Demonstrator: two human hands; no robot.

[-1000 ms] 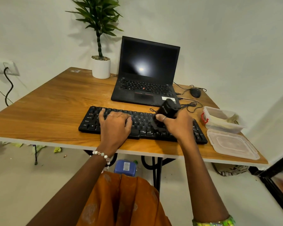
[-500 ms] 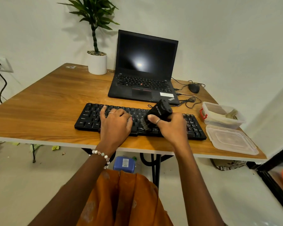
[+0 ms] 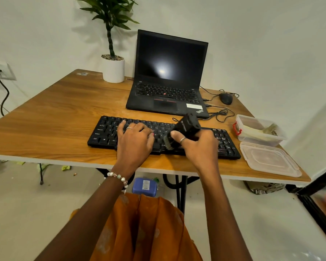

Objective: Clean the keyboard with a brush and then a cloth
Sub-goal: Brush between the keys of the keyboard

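A flat black plastic keyboard (image 3: 164, 137) lies near the front edge of the wood-grain worktop (image 3: 51, 117). The left hand (image 3: 135, 140) rests flat on its left-centre keys, fingers loosely spread. The right hand (image 3: 199, 146) grips a chunky black brush (image 3: 184, 129) with a blocky handle, tilted so its soft dark bristles meet the middle keys. Far behind stands an open matte black laptop (image 3: 167, 76). At the right sit a clear rectangular plastic tub (image 3: 260, 131) and, nearer, its translucent lid (image 3: 269, 159).
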